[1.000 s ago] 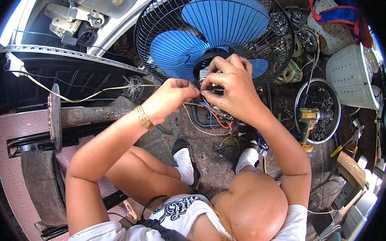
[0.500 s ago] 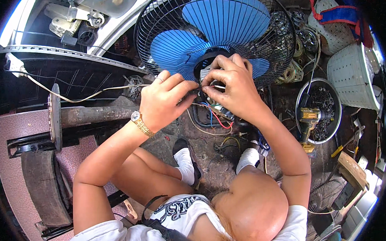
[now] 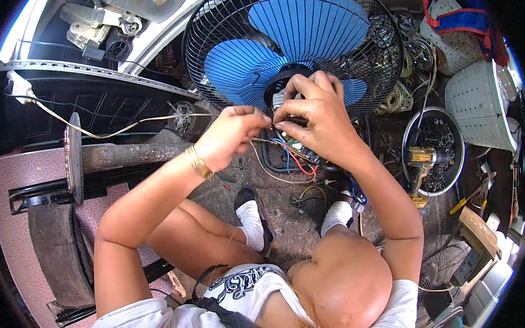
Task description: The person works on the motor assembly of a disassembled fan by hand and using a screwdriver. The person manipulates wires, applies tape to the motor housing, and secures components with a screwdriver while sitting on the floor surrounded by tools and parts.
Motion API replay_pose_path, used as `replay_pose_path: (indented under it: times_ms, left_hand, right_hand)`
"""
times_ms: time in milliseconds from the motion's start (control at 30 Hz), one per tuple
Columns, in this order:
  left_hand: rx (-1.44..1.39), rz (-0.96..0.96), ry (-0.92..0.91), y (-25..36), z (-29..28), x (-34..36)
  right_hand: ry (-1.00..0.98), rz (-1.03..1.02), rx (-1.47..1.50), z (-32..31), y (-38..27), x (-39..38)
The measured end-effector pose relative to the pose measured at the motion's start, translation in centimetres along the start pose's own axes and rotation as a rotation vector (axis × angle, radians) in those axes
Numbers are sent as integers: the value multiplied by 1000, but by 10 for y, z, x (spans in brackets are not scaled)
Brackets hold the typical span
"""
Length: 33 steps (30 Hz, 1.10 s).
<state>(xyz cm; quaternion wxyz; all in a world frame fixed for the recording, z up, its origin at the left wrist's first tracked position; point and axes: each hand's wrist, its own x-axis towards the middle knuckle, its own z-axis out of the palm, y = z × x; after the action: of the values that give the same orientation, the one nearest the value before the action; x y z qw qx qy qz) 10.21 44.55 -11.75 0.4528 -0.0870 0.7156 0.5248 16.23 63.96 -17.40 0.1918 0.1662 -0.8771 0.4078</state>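
A caged fan [image 3: 303, 25] with blue blades lies tilted at the top centre, its motor housing partly hidden by my hands. My left hand [image 3: 234, 133], wearing a gold watch, pinches a thin wire at the housing. Just right of it, my right hand [image 3: 317, 116] is curled over the housing with thumb and forefinger closed on the wire ends, which are too small to make out clearly. Red, blue and pale wires [image 3: 300, 165] hang below my hands. A cream cord [image 3: 108, 137] runs from a white power strip [image 3: 21, 89] toward my left hand.
A steel bowl [image 3: 438, 183] of small hardware with a yellow drill [image 3: 421, 162] stands at right, near perforated baskets [image 3: 476, 100]. A pink board [image 3: 13, 229] with a metal shaft [image 3: 122, 158] lies left. My feet rest on the floor [image 3: 289, 224] below the fan.
My left hand rose and turned half a second ago and has since rotated back, its fingertips again meeting those of my right hand. My right hand has shifted only slightly.
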Motion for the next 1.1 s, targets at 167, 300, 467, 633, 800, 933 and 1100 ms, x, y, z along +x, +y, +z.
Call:
replay_pose_path:
  times_ms: [167, 300, 467, 633, 800, 933, 1100]
  left_hand:
    - [140, 265, 58, -11, -3, 3]
    - [849, 855, 332, -10, 1, -8]
    - [1320, 1368, 499, -12, -4, -2]
    - [1356, 1380, 474, -10, -5, 1]
    - [619, 574, 182, -11, 3, 4]
    - [-220, -128, -173, -1, -11, 9]
    - [805, 708, 246, -4, -8, 0]
  right_hand:
    - [25, 32, -17, 1, -2, 1]
    - [24, 87, 4, 2, -1, 1]
    - [13, 99, -2, 3, -3, 1]
    - [14, 90, 4, 3, -4, 2]
    - [43, 7, -94, 1, -5, 2]
    - [74, -37, -161, 0, -7, 4]
    - [59, 42, -106, 4, -5, 2]
